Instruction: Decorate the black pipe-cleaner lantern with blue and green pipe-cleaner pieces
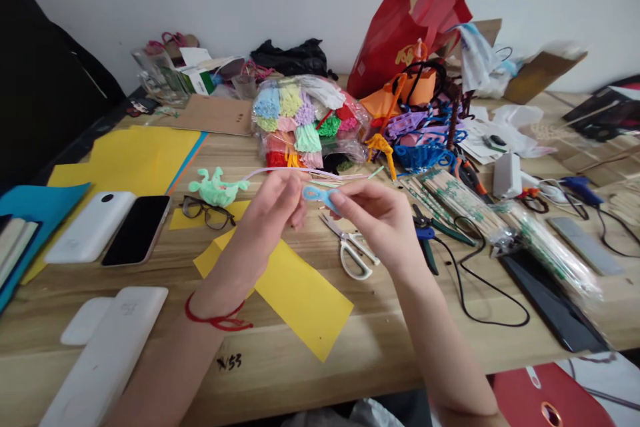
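My left hand (273, 210) and my right hand (373, 217) meet above the wooden table (400, 340), both pinched on a small light-blue pipe cleaner (320, 195) bent into a loop. The left hand's fingers are curled and also hold a long pale lilac pipe cleaner (280, 172) that runs off to the right. A red string is tied round my left wrist. White-handled scissors (350, 250) lie just under my right hand. A yellow paper strip (295, 293) lies below both hands.
A mint-green pipe-cleaner figure (215, 188), glasses (207, 212), a black phone (137, 230) and a white power bank (90, 227) lie at left. A bag of coloured pipe cleaners (305, 120), a red bag (407, 20), bagged sticks (465, 203), pliers (425, 230) and cables crowd the right.
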Tool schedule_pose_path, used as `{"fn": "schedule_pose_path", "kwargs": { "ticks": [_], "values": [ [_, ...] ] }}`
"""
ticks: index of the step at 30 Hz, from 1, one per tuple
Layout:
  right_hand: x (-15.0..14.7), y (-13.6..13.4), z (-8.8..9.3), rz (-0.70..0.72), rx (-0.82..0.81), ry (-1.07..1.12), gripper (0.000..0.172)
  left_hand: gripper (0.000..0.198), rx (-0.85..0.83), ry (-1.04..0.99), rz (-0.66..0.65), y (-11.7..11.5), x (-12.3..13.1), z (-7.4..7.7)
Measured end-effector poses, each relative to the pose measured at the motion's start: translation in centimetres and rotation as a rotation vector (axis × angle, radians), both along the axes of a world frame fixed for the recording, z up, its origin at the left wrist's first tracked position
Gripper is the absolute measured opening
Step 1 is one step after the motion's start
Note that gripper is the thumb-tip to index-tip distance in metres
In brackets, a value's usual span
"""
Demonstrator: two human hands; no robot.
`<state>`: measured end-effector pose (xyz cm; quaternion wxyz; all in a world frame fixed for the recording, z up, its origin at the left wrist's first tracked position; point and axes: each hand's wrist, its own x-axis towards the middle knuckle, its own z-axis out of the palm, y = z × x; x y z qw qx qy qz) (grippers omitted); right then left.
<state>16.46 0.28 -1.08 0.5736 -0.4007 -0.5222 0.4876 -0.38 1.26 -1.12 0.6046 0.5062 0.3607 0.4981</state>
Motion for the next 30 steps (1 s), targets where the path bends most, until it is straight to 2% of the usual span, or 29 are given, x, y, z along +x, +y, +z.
{"fn": "schedule_pose_path", "kwargs": {
  "ticks": [3,7,9,16,22,30],
  "values": [
    [-0.5,0.1,0.5,-0.054,0.036,0.013,0.019,0.047,0.027,-0.025,0.049,-0.8,0.9,0.1],
    [-0.9,0.0,0.6,-0.037,0.071,0.025,0.019,0.018,0.073,0.056,0.082,-1.6,1.3,0.4],
    [-1.2,-0.1,0.5,-0.016,0.032,0.051,0.018,0.011,0.1,0.079,0.122,-1.7,1.2,0.5],
    [-1.4,-0.1,0.3,-0.008,0.012,0.036,0.013,0.016,0.118,0.07,0.145,-1.7,1.1,0.6],
    [-1.6,-0.5,0.1,-0.111,0.082,-0.12,0.011,0.01,0.165,0.188,0.173,-1.8,1.3,0.5],
    [-2.0,-0.5,0.3,-0.043,-0.041,0.044,0.016,0.006,0.359,0.388,0.291,-2.0,1.0,0.8]
  ]
}}
